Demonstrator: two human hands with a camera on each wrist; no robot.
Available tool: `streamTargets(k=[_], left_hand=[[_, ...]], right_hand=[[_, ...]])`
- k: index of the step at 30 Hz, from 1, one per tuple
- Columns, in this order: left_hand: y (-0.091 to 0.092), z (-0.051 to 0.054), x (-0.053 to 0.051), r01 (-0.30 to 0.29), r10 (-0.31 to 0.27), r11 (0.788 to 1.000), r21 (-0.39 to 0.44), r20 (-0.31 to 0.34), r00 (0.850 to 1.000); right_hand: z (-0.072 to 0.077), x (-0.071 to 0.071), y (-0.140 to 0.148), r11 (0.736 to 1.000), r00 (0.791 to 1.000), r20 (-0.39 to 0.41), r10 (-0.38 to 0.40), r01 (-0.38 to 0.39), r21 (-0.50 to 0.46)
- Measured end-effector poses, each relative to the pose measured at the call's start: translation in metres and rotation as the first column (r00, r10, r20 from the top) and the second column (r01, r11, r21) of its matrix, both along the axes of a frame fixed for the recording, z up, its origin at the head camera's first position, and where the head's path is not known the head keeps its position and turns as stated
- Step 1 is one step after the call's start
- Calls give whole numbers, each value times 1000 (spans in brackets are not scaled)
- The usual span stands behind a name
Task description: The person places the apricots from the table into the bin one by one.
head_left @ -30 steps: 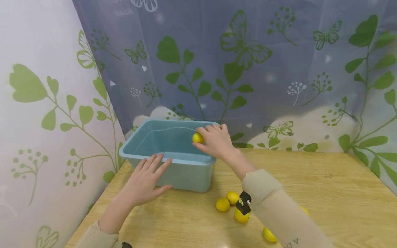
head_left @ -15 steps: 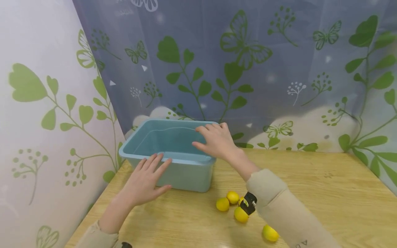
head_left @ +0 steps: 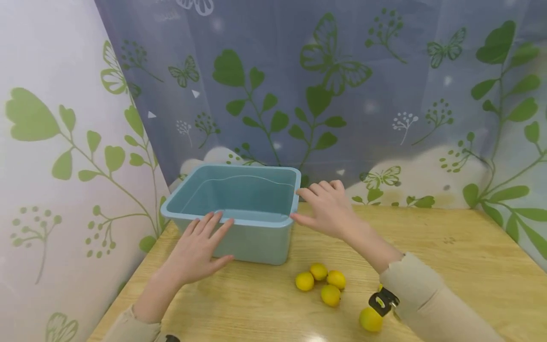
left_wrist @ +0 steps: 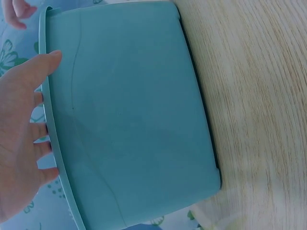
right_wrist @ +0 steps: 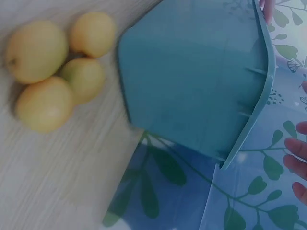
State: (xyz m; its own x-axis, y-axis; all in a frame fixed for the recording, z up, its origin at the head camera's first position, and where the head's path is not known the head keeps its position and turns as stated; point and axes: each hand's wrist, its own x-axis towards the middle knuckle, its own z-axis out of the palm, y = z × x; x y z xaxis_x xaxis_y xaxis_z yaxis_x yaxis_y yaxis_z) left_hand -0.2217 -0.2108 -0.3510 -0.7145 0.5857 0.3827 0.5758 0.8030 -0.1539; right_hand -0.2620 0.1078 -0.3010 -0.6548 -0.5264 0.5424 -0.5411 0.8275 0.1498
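Note:
A blue plastic bin (head_left: 252, 242) stands at the table's left back; no fruit shows in the visible part of its inside. My left hand (head_left: 194, 254) lies with spread fingers against its front rim, and in the left wrist view the thumb of that hand (left_wrist: 21, 115) is on the bin's outer wall (left_wrist: 129, 110). Beside the bin's right rim, my empty right hand (head_left: 326, 209) hovers with fingers loosely bent. Several yellow lemons, one of them nearest the bin (head_left: 305, 281), sit in a cluster on the table, also seen as blurred fruit (right_wrist: 45, 103) in the right wrist view.
Another lemon (head_left: 370, 319) lies nearer the front, partly behind the right wrist's black camera strap (head_left: 383, 301). The wooden table (head_left: 448, 266) extends to the right. A leaf-patterned cloth (head_left: 265, 71) hangs behind the bin, with a pale patterned one at left.
My right hand let go of a lemon over the bin, and that lemon dropped out of sight. The hand then moved right, past the rim. My left hand stayed on the bin.

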Motion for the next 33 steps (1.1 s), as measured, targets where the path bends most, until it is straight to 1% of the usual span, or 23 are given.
streamTargets(k=[2,4,7,10,13,17,21,26,30,33], left_hand=[[0,1,0,-7,7,1000,0,12,1000],[0,1,1,-12,12,1000,-1,23,1000],[1,1,2,-12,12,1000,-3,29,1000],[1,0,1,-1,1,1000,-4,11,1000],[0,0,0,8,-8,1000,-6,-10,1000],[-1,-1,-1,10,-10,1000,-10,-19,1000],[-1,-1,-1,9,-9,1000,-11,-17,1000],[-1,0,0,-7,7,1000,-18,3,1000],[-1,0,0,-17,17,1000,-23,20,1000],[-1,1,0,-21,22,999,-25,33,999]], right_hand=[[-5,5,9,1000,1000,-21,8,-8,-13],[-11,11,18,999,1000,-19,13,-14,-30],[-22,22,33,998,1000,10,12,-11,-59],[-36,32,48,997,999,37,13,-11,-75],[-50,40,62,997,998,62,8,-3,-73],[-66,48,74,998,992,124,-14,22,-64],[-80,53,81,999,985,174,-18,24,-31],[-97,55,87,1000,971,238,-8,10,-11],[-111,54,90,1000,960,277,26,-23,-12],[-121,52,92,999,958,284,48,-48,-7]])
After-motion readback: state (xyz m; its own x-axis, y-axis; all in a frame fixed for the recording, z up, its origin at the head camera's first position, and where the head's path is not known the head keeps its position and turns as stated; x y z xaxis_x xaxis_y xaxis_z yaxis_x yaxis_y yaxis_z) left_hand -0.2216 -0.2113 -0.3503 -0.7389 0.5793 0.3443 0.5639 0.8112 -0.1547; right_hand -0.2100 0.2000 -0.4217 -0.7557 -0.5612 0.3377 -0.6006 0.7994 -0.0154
